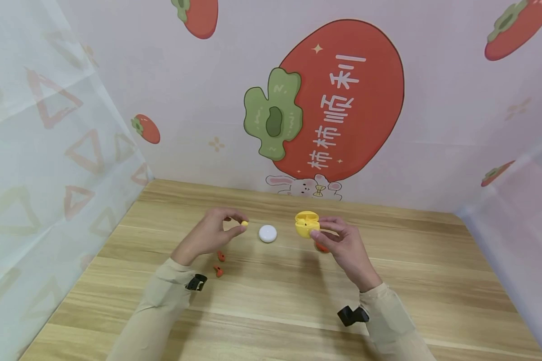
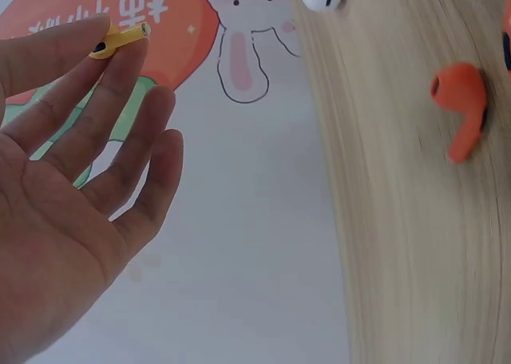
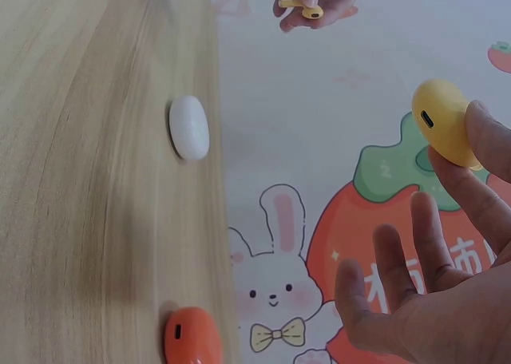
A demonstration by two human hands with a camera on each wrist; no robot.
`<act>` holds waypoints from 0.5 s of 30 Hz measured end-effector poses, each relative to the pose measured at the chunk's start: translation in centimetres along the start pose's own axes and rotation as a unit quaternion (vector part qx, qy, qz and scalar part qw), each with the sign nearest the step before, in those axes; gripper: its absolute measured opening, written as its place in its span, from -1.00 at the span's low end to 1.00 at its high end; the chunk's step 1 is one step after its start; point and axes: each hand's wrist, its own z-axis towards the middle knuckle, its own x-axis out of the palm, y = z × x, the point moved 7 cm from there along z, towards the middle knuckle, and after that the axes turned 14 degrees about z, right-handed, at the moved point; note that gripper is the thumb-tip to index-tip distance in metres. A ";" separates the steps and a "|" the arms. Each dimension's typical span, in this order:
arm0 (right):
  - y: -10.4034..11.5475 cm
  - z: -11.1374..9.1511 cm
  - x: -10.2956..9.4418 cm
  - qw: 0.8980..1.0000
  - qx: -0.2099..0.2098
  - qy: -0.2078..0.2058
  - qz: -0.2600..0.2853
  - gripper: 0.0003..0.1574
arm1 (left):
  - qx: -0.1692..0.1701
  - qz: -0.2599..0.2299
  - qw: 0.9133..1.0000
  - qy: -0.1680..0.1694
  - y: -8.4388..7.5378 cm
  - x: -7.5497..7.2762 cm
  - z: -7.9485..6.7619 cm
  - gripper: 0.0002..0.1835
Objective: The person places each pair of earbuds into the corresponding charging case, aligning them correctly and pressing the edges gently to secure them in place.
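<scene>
Yellow earbud point(image 1: 245, 223) is pinched in the person's L hand point(image 1: 214, 231), btwn thumb & fingertips, up off the counter point(image 1: 266, 311); its stem pokes out past the fingers in the L wrist view. R hand point(image 1: 347, 246) grips a yellow case point(image 1: 307, 231), also off the counter, lid flipped up; contents too small to ID for sure. R wrist view shows a dark slot on the case, w/ the hand's other fingers spread loosely. Bud & yellow case are well apart. White case point(image 1: 267, 233) lies on the counter, btwn the hands in the head view. Orange case point(image 1: 322, 247) is on the counter too, partly hidden by the R hand. Two orange earbuds point(image 1: 219, 271) lie near each other by the L forearm. Wall behind: big red fruit print point(image 1: 366, 100) & a bunny print point(image 1: 304, 187).
</scene>
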 end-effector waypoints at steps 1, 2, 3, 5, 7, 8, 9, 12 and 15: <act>0.0 0.0 0.0 1.000 0.000 0.000 0.002 -0.53 | 0.000 -0.003 1.000 -0.002 -0.1 0.0 0.1 -0.82; -0.1 0.0 0.0 1.000 0.001 0.000 0.004 -0.54 | 0.000 -0.007 1.000 -0.005 -0.2 0.1 0.2 -0.82; -0.1 0.1 0.1 1.000 0.001 0.000 0.006 -0.54 | 0.001 -0.013 1.000 -0.009 -0.3 0.1 0.3 -0.82; -0.2 0.1 0.1 1.000 0.002 0.000 0.009 -0.54 | 0.002 -0.022 1.000 -0.017 -0.5 0.1 0.5 -0.81; -0.3 0.1 0.1 1.000 0.002 0.000 0.011 -0.55 | 0.004 -0.031 0.999 -0.025 -0.8 0.1 0.7 -0.79; -0.3 0.1 0.1 1.000 0.003 0.000 0.011 -0.55 | 0.003 -0.034 0.999 -0.029 -0.9 0.1 0.8 -0.78; -0.3 0.2 0.1 1.000 0.002 0.000 0.011 -0.55 | 0.003 -0.039 0.999 -0.034 -0.9 0.1 0.9 -0.77; -0.3 0.2 0.1 1.000 0.003 0.001 0.010 -0.55 | 0.000 -0.045 0.998 -0.044 -1.2 0.2 1.1 -0.77; -0.4 0.2 0.2 1.000 0.004 0.003 0.005 -0.54 | -0.004 -0.051 0.997 -0.050 -1.3 0.3 1.2 -0.79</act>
